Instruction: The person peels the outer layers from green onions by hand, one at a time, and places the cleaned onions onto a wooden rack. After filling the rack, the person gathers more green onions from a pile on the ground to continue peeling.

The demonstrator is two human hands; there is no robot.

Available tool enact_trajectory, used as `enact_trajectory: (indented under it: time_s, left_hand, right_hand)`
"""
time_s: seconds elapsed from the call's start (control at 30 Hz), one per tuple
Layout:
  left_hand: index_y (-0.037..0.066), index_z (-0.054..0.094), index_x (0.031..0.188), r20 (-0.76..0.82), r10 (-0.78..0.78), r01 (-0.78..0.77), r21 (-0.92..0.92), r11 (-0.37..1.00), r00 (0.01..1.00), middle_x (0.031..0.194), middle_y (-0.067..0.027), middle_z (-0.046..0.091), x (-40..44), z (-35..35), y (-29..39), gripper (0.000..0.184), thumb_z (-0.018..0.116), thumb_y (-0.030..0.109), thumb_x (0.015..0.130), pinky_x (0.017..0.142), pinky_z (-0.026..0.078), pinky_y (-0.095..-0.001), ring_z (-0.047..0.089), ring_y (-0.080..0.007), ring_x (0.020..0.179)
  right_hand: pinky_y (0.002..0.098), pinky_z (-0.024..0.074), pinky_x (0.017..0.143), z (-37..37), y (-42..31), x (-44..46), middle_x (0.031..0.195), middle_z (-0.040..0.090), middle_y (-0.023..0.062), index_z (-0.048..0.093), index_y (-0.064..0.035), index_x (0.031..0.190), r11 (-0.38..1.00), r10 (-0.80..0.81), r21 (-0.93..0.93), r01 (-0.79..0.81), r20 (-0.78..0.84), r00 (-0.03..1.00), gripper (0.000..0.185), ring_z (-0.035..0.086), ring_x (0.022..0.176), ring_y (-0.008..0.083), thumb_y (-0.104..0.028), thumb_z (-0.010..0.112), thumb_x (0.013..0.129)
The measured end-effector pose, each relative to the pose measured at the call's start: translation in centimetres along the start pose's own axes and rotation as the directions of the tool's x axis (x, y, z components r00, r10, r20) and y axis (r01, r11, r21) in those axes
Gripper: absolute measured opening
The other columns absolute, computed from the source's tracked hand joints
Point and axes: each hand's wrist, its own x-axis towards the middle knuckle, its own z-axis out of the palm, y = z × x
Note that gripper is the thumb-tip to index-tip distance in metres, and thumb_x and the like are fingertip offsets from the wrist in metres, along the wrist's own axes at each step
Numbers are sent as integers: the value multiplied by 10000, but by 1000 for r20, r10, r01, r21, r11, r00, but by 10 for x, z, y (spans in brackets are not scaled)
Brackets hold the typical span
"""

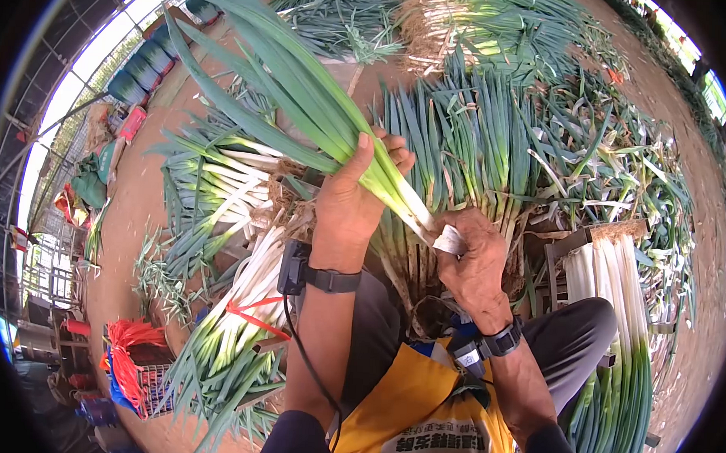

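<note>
My left hand (355, 194) is wrapped round a few green onions (320, 103), whose long leaves reach up and to the left. Their white root ends point down toward my right hand (473, 260). The fingers of my right hand are closed at those ends, with a small white piece (450, 240) showing between thumb and fingers; whether it is peel or something else, I cannot tell. Behind the hands stands an upright bunch of untrimmed onions (464, 142). Left of my left forearm lies a bundle with a red tie (255, 317).
White-stemmed onions (616, 278) rest on a rack at the right. Loose leaves and peelings (617, 157) are heaped behind it. More onions lie at the left (227, 176) and at the back (501, 26). Red ties (135, 354) hang over a crate (157, 387) at the lower left.
</note>
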Motion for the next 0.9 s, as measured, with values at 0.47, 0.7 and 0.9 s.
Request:
enact_trajectory:
  time_s: [0.47,0.7,0.9]
  left_hand:
    - [-108,422,1315,-208,-13,38,117,992,978,1355,-308,496,4,4,-11,455,623,53,940,1111,408,-492,482,-403,1300]
    - [-107,445,1304,-223,-81,113,132,985,971,1334,-287,527,3,-2,-8,445,631,37,927,1102,410,-489,506,-374,1282]
    - [-79,552,1218,-232,-75,123,199,972,970,1213,-240,631,-2,5,-22,347,653,17,900,1022,468,-452,612,-335,1141]
  right_hand:
    - [410,511,642,7,-1,9,897,618,137,615,-82,1061,988,30,-150,-28,14,999,351,640,764,359,29,655,730]
    - [418,526,639,12,11,11,880,622,126,617,-92,1069,991,33,-130,-31,12,999,367,642,753,353,17,656,722]
    - [438,529,625,16,-9,35,953,589,102,616,-96,1147,978,-92,-188,90,-3,996,482,640,737,344,30,653,684]
